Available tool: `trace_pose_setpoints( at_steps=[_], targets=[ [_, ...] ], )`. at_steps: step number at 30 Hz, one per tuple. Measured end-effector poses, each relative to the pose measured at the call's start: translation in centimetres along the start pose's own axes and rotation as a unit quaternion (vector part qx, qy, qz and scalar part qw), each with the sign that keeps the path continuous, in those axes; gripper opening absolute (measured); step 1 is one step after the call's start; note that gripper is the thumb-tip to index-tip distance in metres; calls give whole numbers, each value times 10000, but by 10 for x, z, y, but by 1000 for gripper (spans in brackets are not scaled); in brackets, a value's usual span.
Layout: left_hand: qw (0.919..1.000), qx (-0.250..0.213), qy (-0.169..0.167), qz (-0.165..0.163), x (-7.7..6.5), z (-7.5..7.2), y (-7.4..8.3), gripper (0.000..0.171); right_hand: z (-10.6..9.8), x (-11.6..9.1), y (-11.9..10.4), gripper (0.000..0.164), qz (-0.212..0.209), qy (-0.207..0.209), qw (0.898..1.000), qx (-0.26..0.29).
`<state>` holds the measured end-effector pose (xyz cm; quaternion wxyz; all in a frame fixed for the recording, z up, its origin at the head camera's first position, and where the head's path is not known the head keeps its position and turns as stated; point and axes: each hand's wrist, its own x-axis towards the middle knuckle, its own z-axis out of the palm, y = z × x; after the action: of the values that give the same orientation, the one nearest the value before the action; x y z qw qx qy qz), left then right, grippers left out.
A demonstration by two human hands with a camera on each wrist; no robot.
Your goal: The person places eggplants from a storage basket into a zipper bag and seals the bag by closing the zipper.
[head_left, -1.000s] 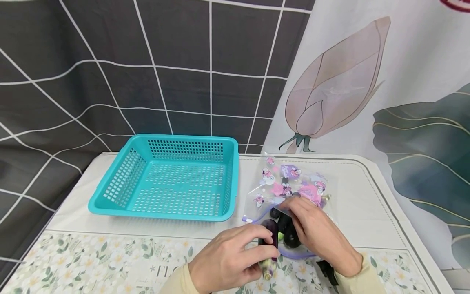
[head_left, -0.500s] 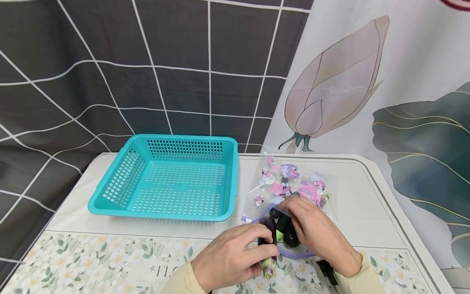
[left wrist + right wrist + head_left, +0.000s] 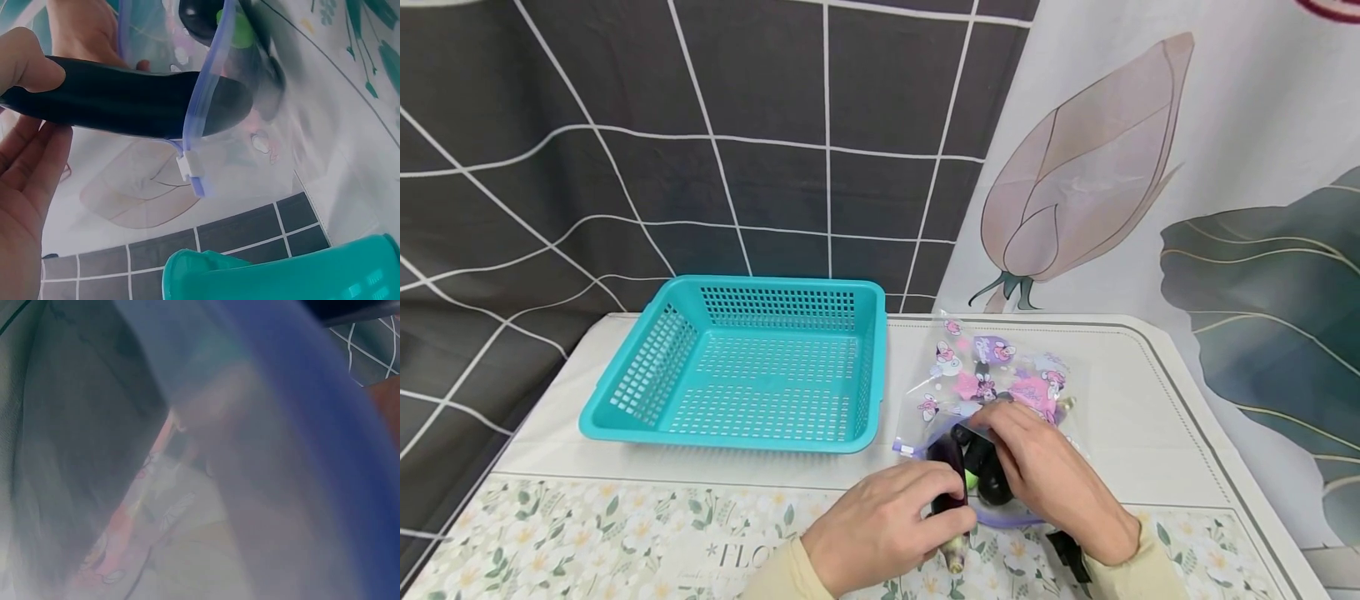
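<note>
My left hand grips a dark purple eggplant between thumb and fingers, its pale stem end pointing toward me in the head view. In the left wrist view the eggplant's rounded tip lies behind the purple zip edge of a clear printed zip bag, inside its mouth. My right hand holds the upper edge of the bag's mouth, raising it. Inside the mouth lie several dark eggplants and something bright green. The right wrist view is mostly blurred bag film and the purple zip strip.
A turquoise perforated basket stands left of the bag, with nothing in it. The table has a white and floral cover. Behind it hang a dark grid-patterned cloth and a white curtain with plant prints.
My left hand has shifted slightly to the right, and the eggplant's tip has moved a little away from me into the bag's mouth. The right hand and the basket have stayed in place.
</note>
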<state>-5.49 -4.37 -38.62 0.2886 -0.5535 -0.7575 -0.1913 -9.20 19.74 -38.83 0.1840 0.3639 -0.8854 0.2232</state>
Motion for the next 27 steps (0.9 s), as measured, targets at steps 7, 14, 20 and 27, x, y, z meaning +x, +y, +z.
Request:
trace_pose_setpoints(
  at_steps=[7,14,20,27],
  targets=[
    [9998,92,-130,-93,0,4,0,24,0,0,0,37,-31,26,10000,9],
    [9989,354,-292,-23,0,13,-3,25,0,0,0,37,-36,31,10000,25],
    [9986,418,-305,-124,-1,19,-8,28,0,0,-1,37,29,-35,10000,1],
    [9986,434,-253,-149,-3,25,-12,31,0,0,-2,35,67,-74,9999,-38]
  ],
)
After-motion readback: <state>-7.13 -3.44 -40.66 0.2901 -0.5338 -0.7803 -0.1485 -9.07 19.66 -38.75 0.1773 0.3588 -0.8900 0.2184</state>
